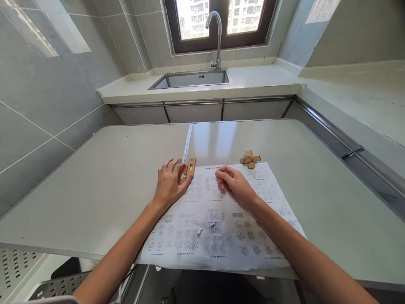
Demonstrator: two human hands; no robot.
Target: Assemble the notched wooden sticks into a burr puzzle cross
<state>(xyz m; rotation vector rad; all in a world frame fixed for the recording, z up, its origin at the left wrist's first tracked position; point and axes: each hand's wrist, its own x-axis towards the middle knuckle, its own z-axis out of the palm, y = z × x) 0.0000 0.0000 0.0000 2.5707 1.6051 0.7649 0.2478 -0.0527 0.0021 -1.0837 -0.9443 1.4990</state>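
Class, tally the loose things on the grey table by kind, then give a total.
Wooden puzzle piece, at the left hand: 1
Assembled wooden cross puzzle: 1
Printed diagram sheet, under the right hand: 1
Total: 3

A grey table [95, 185] spreads around the grip. Well beyond it a white counter [253, 82] holds a steel sink [196, 79] with a curved tap [217, 33]. Above that sits a dark-framed window [218, 25]. Grey tiles [47, 93] cover the left wall.
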